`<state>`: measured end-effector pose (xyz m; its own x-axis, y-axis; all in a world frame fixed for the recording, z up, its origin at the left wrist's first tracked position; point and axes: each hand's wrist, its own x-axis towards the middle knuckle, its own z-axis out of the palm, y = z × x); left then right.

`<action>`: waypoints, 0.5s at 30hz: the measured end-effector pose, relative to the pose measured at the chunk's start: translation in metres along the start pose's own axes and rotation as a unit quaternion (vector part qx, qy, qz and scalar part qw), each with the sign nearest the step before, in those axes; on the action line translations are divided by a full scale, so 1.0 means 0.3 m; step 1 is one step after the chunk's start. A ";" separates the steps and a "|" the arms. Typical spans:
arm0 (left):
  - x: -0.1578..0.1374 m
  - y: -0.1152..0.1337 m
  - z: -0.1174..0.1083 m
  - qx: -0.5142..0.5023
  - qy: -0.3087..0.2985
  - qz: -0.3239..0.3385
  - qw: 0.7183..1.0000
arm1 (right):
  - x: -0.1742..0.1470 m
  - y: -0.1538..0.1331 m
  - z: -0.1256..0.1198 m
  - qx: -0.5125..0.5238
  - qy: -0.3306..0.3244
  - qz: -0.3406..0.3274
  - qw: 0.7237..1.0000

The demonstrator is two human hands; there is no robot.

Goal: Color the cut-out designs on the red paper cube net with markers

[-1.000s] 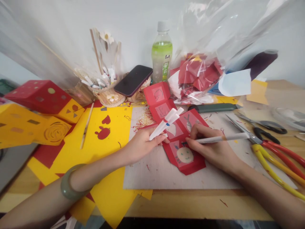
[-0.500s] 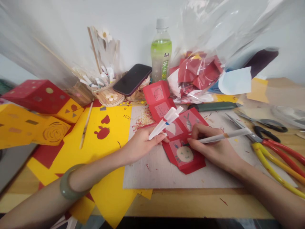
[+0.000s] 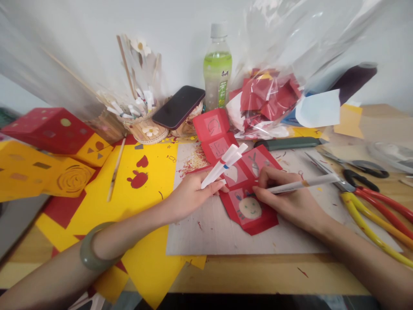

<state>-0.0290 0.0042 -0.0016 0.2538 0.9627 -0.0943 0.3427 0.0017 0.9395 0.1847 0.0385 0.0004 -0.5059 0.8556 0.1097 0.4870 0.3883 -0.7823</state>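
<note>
My left hand (image 3: 192,193) is closed around two white marker pens (image 3: 219,165), one with a red band and one with a blue band. Its fingertips rest at the left edge of a red paper box net (image 3: 226,211). White drawn-on patches cover the net's panels, among them a round smiling face (image 3: 250,208). My right hand (image 3: 288,193) grips another white marker pen (image 3: 303,184) in a writing hold over the net, just above the face. The fingers hide that pen's tip. Beneath the net lies a pale board (image 3: 200,237).
Left are yellow paper (image 3: 151,241), a thin stick (image 3: 116,170) and decorated red and yellow boxes (image 3: 48,129). Behind stand a pen basket (image 3: 145,129), a phone (image 3: 179,107), a drink bottle (image 3: 217,71) and a bag of red scraps (image 3: 267,97). Scissors (image 3: 371,206) lie right.
Both hands stay almost in place, and the right hand has shifted very slightly left over the net. The pens remain held as before.
</note>
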 end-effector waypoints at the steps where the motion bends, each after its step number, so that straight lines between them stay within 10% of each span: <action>1: 0.000 -0.001 0.000 0.000 -0.001 0.001 1.000 | -0.001 0.000 -0.001 -0.001 -0.001 0.000 1.000; 15: -0.002 -0.005 0.002 0.005 -0.002 0.010 1.000 | 0.003 0.005 0.000 0.019 0.029 0.007 0.999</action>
<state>-0.0292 0.0035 -0.0032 0.2638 0.9614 -0.0777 0.3476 -0.0197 0.9374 0.1851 0.0397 -0.0006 -0.4565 0.8799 0.1322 0.4664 0.3631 -0.8066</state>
